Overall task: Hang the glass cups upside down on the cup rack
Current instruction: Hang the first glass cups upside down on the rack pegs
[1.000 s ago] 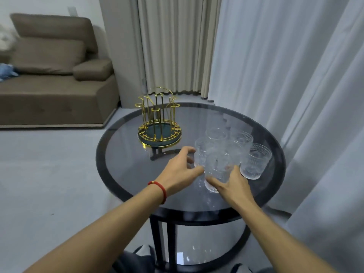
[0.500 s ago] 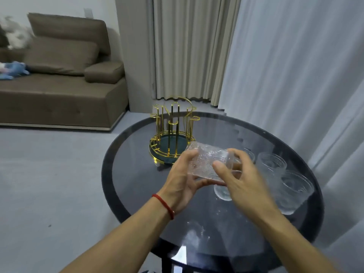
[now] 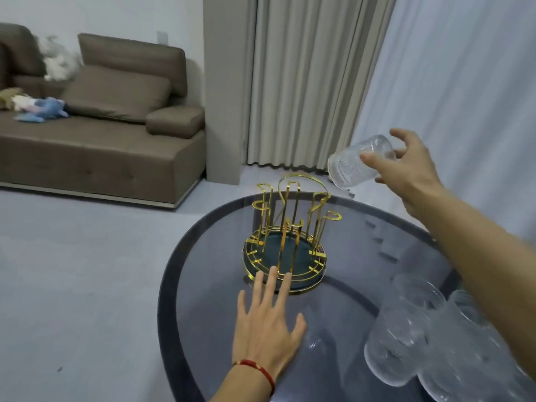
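Observation:
A gold wire cup rack point(image 3: 285, 239) with a dark green base stands on the round dark glass table point(image 3: 208, 285); its prongs are bare. My right hand point(image 3: 406, 166) holds a textured glass cup point(image 3: 355, 163) tilted mouth-down, in the air above and to the right of the rack. My left hand point(image 3: 268, 323) rests flat on the table with fingers spread, the fingertips touching the rack's front rim. Several more glass cups point(image 3: 412, 338) stand clustered at the table's near right, partly behind my right forearm.
A brown sofa point(image 3: 101, 146) with soft toys stands at the back left across grey floor. Beige curtains point(image 3: 304, 82) and white sheer curtains point(image 3: 464, 82) hang behind and to the right of the table.
My left hand let go of the cup and dropped flat to the table by the rack. My right hand lifted the cup up and right, tipping it mouth-down. The view has moved closer.

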